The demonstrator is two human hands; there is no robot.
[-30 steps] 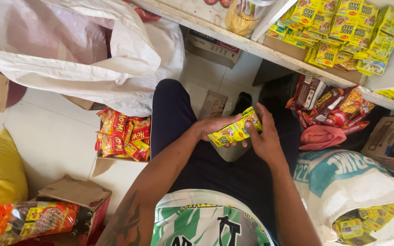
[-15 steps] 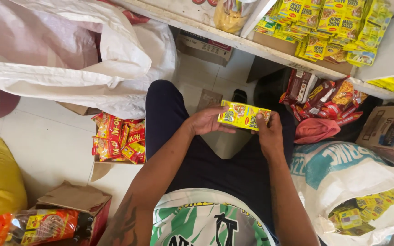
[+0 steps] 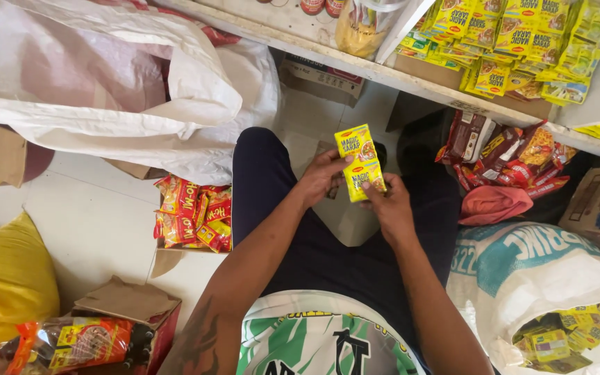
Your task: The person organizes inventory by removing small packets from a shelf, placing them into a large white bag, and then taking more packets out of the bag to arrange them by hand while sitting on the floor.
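Now both hands pinch a strip of small yellow foil sachets (image 3: 360, 162) upright above the lap: left hand (image 3: 321, 179) closed on its side edge, right hand (image 3: 388, 201) clamped on the bottom sachet, apparently steadying it just below the wooden shelf (image 3: 355, 64) of matching yellow packets (image 3: 515, 42).

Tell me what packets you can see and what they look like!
Yellow sachet strip: held in both hands, centre.
Yellow sachets: piled on shelf, top right.
Red-yellow packets: in box on floor, left.
Brown-red packets: heaped under shelf, right.
Small yellow packets: inside white sack, bottom right.
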